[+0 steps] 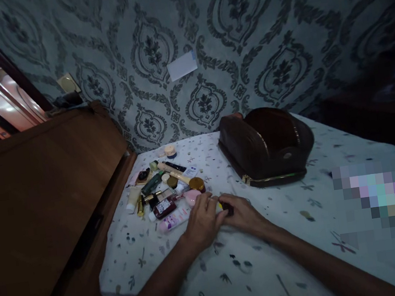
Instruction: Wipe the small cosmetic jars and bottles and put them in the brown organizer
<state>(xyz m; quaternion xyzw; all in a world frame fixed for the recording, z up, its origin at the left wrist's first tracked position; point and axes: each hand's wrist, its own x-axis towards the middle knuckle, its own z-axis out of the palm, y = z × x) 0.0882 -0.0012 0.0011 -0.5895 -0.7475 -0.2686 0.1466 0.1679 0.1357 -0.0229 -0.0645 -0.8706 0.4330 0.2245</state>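
Yellow-and-dark item [226,207] gripped between left hand [204,219] and right hand [240,211]; pink-capped tube [175,219] beside left hand.

– Where does the bag [274,152] rest?
– On the cloth [267,265], right of the cosmetics [164,207], before the wall [225,28].
– And the panel [42,188]?
– Left of the cloth. The wall carries the card [182,66], with the switch plate [68,83] to its left.

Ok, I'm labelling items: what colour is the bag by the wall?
The bag is dark brown, seen best in the head view.
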